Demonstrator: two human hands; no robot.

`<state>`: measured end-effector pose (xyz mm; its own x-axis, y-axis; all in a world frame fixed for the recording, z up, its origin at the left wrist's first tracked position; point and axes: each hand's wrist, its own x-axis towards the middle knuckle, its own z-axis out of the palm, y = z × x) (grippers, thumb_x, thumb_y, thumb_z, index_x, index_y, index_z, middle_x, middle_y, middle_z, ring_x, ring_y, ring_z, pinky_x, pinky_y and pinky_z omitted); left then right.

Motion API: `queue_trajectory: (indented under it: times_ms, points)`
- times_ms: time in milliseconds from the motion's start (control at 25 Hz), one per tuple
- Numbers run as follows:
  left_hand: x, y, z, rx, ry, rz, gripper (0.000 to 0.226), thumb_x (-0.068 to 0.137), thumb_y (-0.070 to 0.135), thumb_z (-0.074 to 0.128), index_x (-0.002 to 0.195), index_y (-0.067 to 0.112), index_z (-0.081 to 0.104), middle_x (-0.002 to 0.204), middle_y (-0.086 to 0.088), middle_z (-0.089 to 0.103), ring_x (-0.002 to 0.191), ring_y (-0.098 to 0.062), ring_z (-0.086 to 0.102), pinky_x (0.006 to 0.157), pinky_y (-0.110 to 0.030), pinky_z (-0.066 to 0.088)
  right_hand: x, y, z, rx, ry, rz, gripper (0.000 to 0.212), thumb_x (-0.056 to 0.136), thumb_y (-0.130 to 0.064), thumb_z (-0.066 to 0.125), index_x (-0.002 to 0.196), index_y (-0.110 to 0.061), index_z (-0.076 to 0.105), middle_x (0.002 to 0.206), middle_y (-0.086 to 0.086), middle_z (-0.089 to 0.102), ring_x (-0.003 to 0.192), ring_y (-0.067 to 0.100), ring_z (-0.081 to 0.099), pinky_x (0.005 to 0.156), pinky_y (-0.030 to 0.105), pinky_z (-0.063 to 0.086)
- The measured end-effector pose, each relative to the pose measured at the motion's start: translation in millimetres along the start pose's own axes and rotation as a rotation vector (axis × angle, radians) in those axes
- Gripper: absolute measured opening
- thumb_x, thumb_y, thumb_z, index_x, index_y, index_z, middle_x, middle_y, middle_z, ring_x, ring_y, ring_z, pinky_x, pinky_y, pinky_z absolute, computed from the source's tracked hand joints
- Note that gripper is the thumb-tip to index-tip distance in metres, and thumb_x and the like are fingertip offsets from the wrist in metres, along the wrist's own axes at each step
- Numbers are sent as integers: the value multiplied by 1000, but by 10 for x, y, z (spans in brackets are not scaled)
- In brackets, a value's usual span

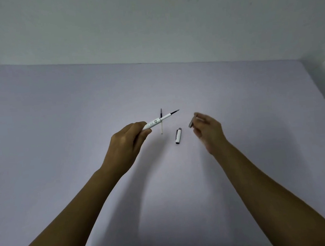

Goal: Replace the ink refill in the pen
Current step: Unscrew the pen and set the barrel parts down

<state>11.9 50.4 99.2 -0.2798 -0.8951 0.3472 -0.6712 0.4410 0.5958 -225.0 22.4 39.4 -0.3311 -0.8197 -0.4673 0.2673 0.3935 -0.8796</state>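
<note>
Above the middle of the pale lilac tabletop [78, 131], a slim white pen barrel [153, 123] with a silver band is held in the air, tilted up to the right. A refill [171, 114] sticks out of its open front end, white at first, then dark down to a fine tip. The left hand [126, 144] is clamped round the rear of the barrel, fingers curled over it and the thumb pressed along its underside.

Just behind the barrel, a second thin refill [161, 126] lies on the table, running almost straight away from the person; its near part is pale and its far end dark and pointed. From this angle the barrel crosses over it, and whether the two touch cannot be told.

Right of that, a short white pen cap [178, 136] with a grey end lies on the table, apart from both hands.

Further right, the right hand [208, 130] hovers above the surface with its fingertips pinched together on a small grey metallic piece [191, 123], probably the pen's tip section, though motion blur makes it hard to be sure.

Both bare forearms reach in from the near edge. A plain whitish wall [146, 20] rises behind the table's far edge.
</note>
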Motion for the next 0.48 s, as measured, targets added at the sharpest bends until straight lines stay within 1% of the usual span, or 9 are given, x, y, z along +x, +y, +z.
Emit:
queue_trajectory:
  times_ms: [80,120,200,240,280,480]
  points:
    - [-21,-3,-24,10,-6,-13,18,89,18,53,93,3,61,67,5,46,60,-9,33,55,-18,28,54,268,1,-263,99,25,30,83,-12,67,111,-4,64,86,7,70,81,19,65,85,32,54]
    - [-34,0,-33,16,-11,-16,18,89,18,53,93,3,61,67,5,45,60,-9,32,55,-18,28,67,358,-1,-390,138,5,29,81,-16,70,108,-6,65,92,9,72,87,23,67,85,31,53]
    - [-25,-43,4,24,-32,-32,18,89,19,53,93,4,62,66,5,45,59,-10,32,54,-18,27,156,487,18,-554,183,-39,24,78,-20,72,98,-9,67,93,8,74,90,22,68,74,23,49]
    - [-9,-67,30,28,-39,-44,18,89,19,53,93,4,62,65,6,44,58,-10,32,53,-18,27,207,533,39,-595,184,-48,22,77,-20,72,95,-9,67,90,7,75,89,22,69,70,22,46]
    - [1,-85,47,34,-41,-51,18,88,19,53,93,4,62,65,6,44,58,-10,33,53,-18,27,244,572,61,-617,175,-49,21,77,-20,72,93,-8,67,90,8,75,88,21,69,70,21,45]
    - [5,-112,54,40,-58,-58,20,88,19,52,92,3,63,63,4,45,54,-14,38,51,-19,27,302,661,103,-639,158,-43,25,78,-19,73,97,-5,66,98,11,73,91,22,67,74,22,44]
